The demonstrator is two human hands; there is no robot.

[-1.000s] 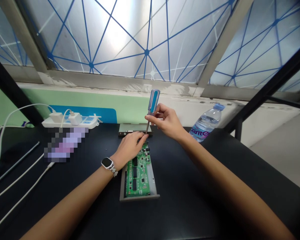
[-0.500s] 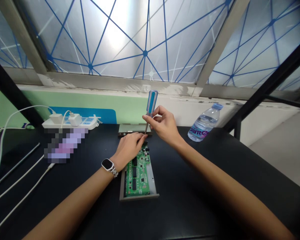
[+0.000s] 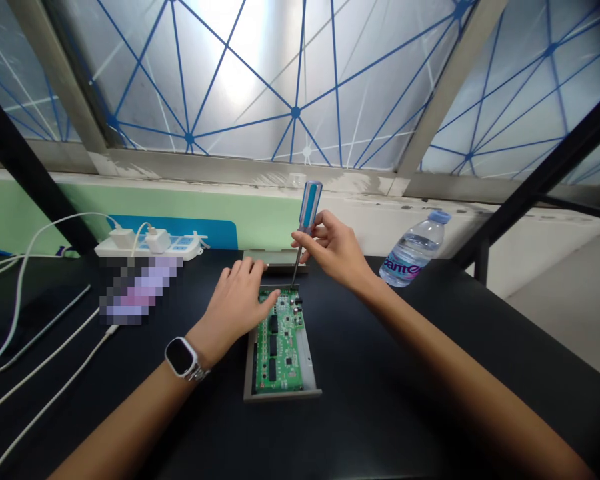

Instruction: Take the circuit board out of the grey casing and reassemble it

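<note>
A green circuit board (image 3: pixel 283 347) lies in a shallow grey metal case (image 3: pixel 307 363) on the black table. My right hand (image 3: pixel 337 250) pinches the lower handle of a blue-and-clear screwdriver (image 3: pixel 310 207). The screwdriver leans slightly, and its tip meets the board's far right corner. My left hand (image 3: pixel 237 297) rests over the case's far left edge, fingers spread, thumb above the board. Whether a screw sits under the tip is too small to tell. Behind the case lies a flat metal panel (image 3: pixel 280 259), partly hidden by my left fingers.
A water bottle (image 3: pixel 413 250) stands at the back right. At the back left is a white power strip (image 3: pixel 147 245) with plugs and white cables (image 3: pixel 55 363) running over the table. A blurred purple item (image 3: pixel 143 293) lies in front of it. The window wall bounds the far side.
My left hand has drawn back to the left from the screwdriver's shaft, and its fingers have spread. The screwdriver tip now shows at the board's corner. The view has shifted slightly.
</note>
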